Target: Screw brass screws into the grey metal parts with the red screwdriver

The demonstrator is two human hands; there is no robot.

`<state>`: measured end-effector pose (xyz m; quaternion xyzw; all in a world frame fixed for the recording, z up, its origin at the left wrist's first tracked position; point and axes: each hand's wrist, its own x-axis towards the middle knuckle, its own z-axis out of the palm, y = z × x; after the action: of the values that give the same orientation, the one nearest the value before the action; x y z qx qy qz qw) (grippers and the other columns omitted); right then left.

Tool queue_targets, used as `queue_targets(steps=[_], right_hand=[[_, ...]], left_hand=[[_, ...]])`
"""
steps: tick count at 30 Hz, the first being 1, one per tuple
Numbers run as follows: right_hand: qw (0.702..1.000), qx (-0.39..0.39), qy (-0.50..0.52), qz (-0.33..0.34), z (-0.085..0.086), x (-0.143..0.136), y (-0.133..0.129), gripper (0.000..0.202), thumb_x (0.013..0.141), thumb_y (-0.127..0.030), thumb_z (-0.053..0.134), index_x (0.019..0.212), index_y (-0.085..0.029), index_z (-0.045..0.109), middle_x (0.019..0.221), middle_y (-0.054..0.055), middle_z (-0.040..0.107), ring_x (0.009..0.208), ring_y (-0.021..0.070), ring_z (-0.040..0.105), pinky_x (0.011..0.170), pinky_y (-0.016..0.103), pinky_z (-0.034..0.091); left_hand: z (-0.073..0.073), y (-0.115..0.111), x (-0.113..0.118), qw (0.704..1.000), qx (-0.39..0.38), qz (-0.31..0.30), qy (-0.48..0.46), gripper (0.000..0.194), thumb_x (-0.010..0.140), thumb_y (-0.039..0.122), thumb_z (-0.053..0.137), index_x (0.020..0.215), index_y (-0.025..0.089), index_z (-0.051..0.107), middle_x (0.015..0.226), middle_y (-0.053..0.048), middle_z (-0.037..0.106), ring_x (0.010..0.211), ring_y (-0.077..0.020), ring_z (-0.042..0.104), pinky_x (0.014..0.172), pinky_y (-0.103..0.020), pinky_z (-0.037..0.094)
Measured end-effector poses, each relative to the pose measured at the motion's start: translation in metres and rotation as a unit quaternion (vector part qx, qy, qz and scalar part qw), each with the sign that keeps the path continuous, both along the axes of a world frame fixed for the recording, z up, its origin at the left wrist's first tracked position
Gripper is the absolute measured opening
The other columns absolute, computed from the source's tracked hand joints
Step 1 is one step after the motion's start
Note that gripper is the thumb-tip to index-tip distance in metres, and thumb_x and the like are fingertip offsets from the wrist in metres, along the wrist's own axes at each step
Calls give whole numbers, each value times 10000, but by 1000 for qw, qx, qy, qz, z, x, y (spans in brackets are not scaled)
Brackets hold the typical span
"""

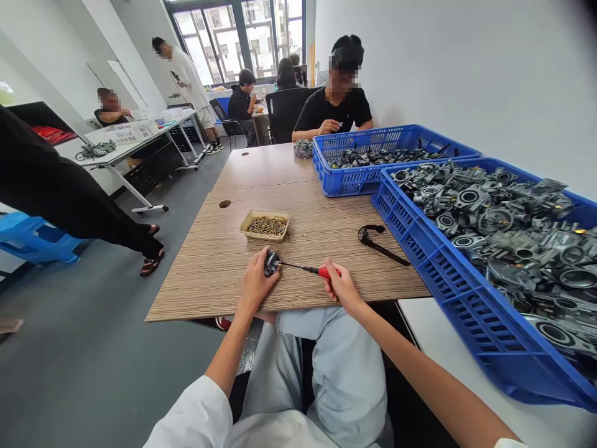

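Near the front edge of the wooden table (200, 274), my left hand (255, 281) grips a small dark metal carburetor (271, 262) and steadies it on the tabletop. My right hand (342, 287) is closed round the red handle of a screwdriver (305, 268). Its long shaft points left, and the tip meets the carburetor's right side; the exact contact point is too small to make out. Just beyond my left hand sits a shallow cream tray (242, 231) full of small brass-coloured parts. A few loose pieces lie beside it.
A black wristwatch (382, 244) lies right of my right hand. Blue crates, one near (433, 267) and one farther (345, 185), hold many metal carburetors along the right. Across the table sits a co-worker (333, 109). Someone in black trousers (93, 186) stands at left.
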<state>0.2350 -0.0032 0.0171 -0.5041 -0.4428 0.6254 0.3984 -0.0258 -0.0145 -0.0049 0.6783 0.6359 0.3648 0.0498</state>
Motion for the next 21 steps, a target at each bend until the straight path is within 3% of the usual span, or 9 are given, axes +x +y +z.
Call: queue_targets(steps=[6,10,12,17,21], right_hand=[[994,88,-45,38,-4,2,-2,453,896,-664,602,781,-229,563,454,-78,420,358,95,327,352,224,251],[966,231,-111,39,-6,6,-5,312,926,-511,636,831,-214,634,684,-5,613,619,158,561,568,263,437],[948,275,-148,56,-6,8,-7,229,926,-446,655,915,-217,655,829,17,687,759,186,624,693,285,473],[937,288,-186,59,-6,9,-9,191,925,-406,656,1002,-231,659,882,17,716,782,198,641,735,300,467],[948,259,-181,35,-7,7,-6,236,924,-464,655,886,-231,659,719,-7,658,666,180,596,647,284,447]], left_hand=[[0,0,-1,1000,7,4,-6,710,879,293,694,1541,265,437,1388,-99,628,1305,-306,581,1133,-458,468],[-1,1,-3,1000,8,4,-11,722,869,281,694,1545,262,441,1388,-98,632,1309,-307,580,1140,-461,463],[-2,1,-3,1000,10,7,-11,726,864,273,691,1546,259,443,1385,-102,636,1309,-313,579,1139,-469,463],[0,1,-3,1000,11,15,-2,728,866,267,687,1550,257,440,1386,-101,639,1295,-323,580,1128,-485,469],[1,0,-2,1000,8,13,2,723,878,274,681,1556,253,429,1392,-98,635,1292,-321,574,1120,-481,472]])
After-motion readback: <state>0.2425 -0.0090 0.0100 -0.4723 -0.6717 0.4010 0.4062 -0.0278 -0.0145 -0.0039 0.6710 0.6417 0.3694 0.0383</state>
